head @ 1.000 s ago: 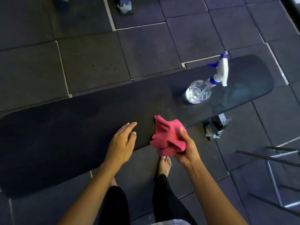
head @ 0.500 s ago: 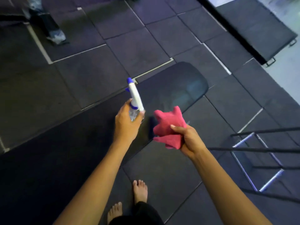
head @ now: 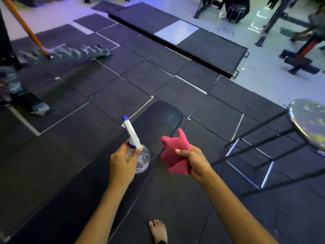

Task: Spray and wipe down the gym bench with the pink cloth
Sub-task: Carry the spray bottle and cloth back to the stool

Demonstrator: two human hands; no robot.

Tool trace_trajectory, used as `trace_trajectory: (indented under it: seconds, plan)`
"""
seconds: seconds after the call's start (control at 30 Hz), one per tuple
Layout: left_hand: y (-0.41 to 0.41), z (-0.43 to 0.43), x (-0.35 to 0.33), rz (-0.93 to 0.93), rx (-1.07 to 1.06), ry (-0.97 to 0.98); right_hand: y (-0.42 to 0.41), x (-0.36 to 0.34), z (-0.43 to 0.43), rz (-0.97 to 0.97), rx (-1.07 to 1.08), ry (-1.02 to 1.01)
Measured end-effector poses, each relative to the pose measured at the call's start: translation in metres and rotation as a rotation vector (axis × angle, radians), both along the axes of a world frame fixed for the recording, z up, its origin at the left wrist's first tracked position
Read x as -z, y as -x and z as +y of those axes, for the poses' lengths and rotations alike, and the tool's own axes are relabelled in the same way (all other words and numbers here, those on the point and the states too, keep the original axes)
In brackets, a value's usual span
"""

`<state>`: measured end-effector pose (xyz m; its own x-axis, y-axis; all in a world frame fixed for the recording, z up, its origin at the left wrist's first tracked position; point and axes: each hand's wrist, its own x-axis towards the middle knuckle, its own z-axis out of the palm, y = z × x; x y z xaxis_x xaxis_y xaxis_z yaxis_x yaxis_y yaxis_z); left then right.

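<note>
The long black gym bench [head: 161, 118] runs from lower left up to a rounded end at the centre. My left hand [head: 122, 162] grips a clear spray bottle [head: 143, 158] with a white and blue head, lifted above the bench pad with the nozzle aimed away toward the far end. My right hand [head: 195, 161] clutches the bunched pink cloth [head: 175, 152] in the air just right of the bottle, over the bench's near edge.
A metal stool [head: 307, 124] with dark legs stands at the right. A mop with an orange handle [head: 26, 30] lies on the dark floor mats at upper left. A low black platform [head: 202, 48] and gym machines are farther back. My bare foot [head: 158, 231] is below.
My left hand took the spray bottle off the bench and raised it. The view swung up and right toward the bench's end. The cloth stayed in my right hand.
</note>
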<state>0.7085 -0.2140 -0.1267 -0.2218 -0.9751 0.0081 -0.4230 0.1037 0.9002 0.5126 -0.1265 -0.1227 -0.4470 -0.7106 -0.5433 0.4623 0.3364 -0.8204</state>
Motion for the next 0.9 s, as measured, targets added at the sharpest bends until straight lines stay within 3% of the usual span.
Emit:
trace_trajectory:
  seconds: [0.2,0.37,0.57,0.9]
  plan:
    - [0.020,0.060,-0.115,0.035,0.099,0.037,-0.008,-0.105,0.088,-0.085,0.119,0.042]
    - [0.040,0.111,-0.168,0.045,0.181,0.034,0.009,-0.141,0.170,-0.171,0.204,0.069]
    - [0.103,0.166,-0.171,-0.032,0.331,0.017,0.070,-0.145,0.253,-0.207,0.357,0.056]
    - [0.300,0.240,-0.154,-0.035,0.486,-0.091,0.230,-0.160,0.344,-0.253,0.445,0.089]
